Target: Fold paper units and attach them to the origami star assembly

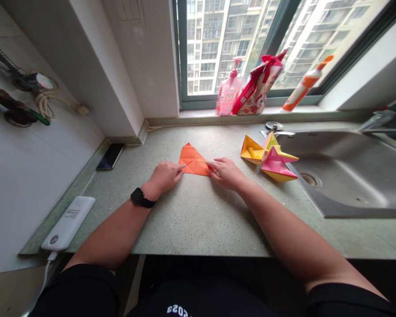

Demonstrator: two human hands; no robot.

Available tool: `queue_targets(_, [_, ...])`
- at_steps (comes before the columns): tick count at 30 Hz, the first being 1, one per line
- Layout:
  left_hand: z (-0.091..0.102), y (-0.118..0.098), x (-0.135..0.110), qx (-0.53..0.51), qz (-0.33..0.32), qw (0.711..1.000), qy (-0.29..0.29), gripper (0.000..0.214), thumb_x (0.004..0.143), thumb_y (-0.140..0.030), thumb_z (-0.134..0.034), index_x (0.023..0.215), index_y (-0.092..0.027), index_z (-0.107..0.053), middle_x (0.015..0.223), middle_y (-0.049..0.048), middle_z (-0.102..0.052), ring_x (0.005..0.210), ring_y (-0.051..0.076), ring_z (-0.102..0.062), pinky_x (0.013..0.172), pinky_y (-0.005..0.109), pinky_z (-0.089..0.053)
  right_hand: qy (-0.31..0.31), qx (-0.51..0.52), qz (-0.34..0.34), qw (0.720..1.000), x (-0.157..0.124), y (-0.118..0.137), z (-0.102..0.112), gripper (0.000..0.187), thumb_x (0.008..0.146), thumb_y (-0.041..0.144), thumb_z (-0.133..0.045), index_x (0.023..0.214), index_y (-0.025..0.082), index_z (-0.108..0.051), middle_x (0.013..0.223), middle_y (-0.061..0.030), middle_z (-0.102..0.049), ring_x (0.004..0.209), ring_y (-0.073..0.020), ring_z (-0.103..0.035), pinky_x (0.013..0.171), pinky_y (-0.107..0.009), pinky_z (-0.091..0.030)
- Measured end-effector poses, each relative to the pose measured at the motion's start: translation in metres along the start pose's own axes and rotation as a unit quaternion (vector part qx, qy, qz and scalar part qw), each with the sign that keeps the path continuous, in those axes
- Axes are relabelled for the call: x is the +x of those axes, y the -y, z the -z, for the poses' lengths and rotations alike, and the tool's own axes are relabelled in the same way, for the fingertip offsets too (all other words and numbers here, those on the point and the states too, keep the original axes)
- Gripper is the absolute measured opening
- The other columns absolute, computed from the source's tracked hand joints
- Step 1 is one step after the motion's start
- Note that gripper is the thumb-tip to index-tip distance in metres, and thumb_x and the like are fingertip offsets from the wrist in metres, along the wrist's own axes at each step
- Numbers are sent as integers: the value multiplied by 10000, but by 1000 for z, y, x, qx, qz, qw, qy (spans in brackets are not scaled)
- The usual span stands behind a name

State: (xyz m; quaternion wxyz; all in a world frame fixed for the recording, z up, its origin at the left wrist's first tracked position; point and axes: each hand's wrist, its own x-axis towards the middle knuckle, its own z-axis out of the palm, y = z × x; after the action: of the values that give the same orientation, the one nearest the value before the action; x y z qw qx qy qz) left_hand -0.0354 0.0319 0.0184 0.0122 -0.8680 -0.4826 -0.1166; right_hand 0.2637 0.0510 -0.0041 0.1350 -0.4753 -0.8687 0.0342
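Observation:
A sheet of orange origami paper [194,161] lies on the counter in front of me, partly folded, with crease lines across it and a blunt peak at the far side. My left hand [167,175], with a black watch on its wrist, has its fingers closed at the paper's left lower corner. At the right corner, my right hand [227,172] pinches the edge between thumb and fingertips. The undersides of the fingers are hidden. To the right of my right hand stand folded paper pieces, one orange-yellow [251,150] and one pink and yellow [279,166].
A steel sink [350,176] with a tap [279,130] is at the right. A phone [110,156] and a white power bank [68,223] with a cable lie left. On the windowsill stand a pink pump bottle [229,94], a red bag [259,88] and an orange-white bottle [302,90].

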Motion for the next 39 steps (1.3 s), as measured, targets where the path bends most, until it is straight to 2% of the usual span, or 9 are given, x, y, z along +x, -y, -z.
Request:
queue_targets(7, [-2,6,1,15,67,998,5,364,1090,-350,-605,1396,-200,-734,1278,133,-803,1166,303,-735,1057,442,-556,32,98,129,986,-11,35,7,391,1024,308,-650,1396,273,-768,1290,-106,-821,1345,-318,-685,1227,-551,-458])
queue_targets(12, [-8,3,1,-14,47,999,11,350,1100,-375,-589,1375,-257,-770,1389,133,-753,1269,317,-697,1137,479,-532,31,155,219,963,-12,55,-2,639,987,197,-612,1618,291,-581,1401,-103,-770,1338,-286,-673,1198,-531,-501])
queue_targets(15, [-13,3,0,-30,10,999,24,369,1076,-378,-642,1404,-272,-771,1473,143,-704,1356,329,-654,1189,501,-502,-22,156,201,967,-8,45,-7,834,879,30,-555,1668,295,-512,1510,-99,-711,1401,-287,-627,1215,-553,-492])
queue_targets(18, [-19,5,1,-64,-44,997,26,364,1077,-325,-647,1420,-290,-766,1534,139,-666,1414,308,-622,1228,510,-475,-68,131,152,977,-5,21,-7,895,783,-46,-531,1613,284,-585,1559,-97,-679,1457,-310,-584,1249,-603,-447])
queue_targets(22, [-25,6,4,-110,-103,988,25,347,1088,-206,-599,1340,-330,-803,1483,94,-708,1360,250,-663,1218,501,-497,-36,119,155,980,-4,-1,-3,690,832,-4,-612,1429,315,-747,1435,-82,-760,1328,-306,-674,1201,-601,-478])
queue_targets(27, [-22,0,5,-143,-124,982,20,384,1055,-119,-589,1284,-315,-827,1442,93,-734,1293,243,-702,1158,485,-564,-25,108,145,983,-3,3,-3,442,928,97,-705,1298,308,-824,1328,-92,-809,1183,-291,-744,1122,-543,-529])
queue_targets(30, [-13,-7,2,-176,-151,972,43,326,1077,-194,-601,1310,-274,-815,1491,110,-699,1346,247,-682,1205,455,-535,-25,99,132,986,-2,9,-2,419,937,96,-704,1272,309,-840,1327,-84,-816,1172,-290,-756,1100,-522,-546])
queue_targets(34, [-4,-12,-2,-203,-171,961,72,389,982,-436,-810,1316,-237,-802,1554,145,-648,1411,305,-644,1226,453,-518,-9,100,138,985,-4,11,1,288,951,148,-728,1135,304,-886,1225,-63,-851,1107,-270,-783,1045,-459,-585])
queue_targets(39, [-6,-10,-4,-195,-170,964,65,261,1021,-309,-726,1254,-243,-822,1586,138,-626,1425,293,-633,1215,451,-520,5,94,137,986,-5,8,7,232,944,177,-750,1061,312,-898,1152,-33,-866,1053,-250,-791,1016,-427,-607])
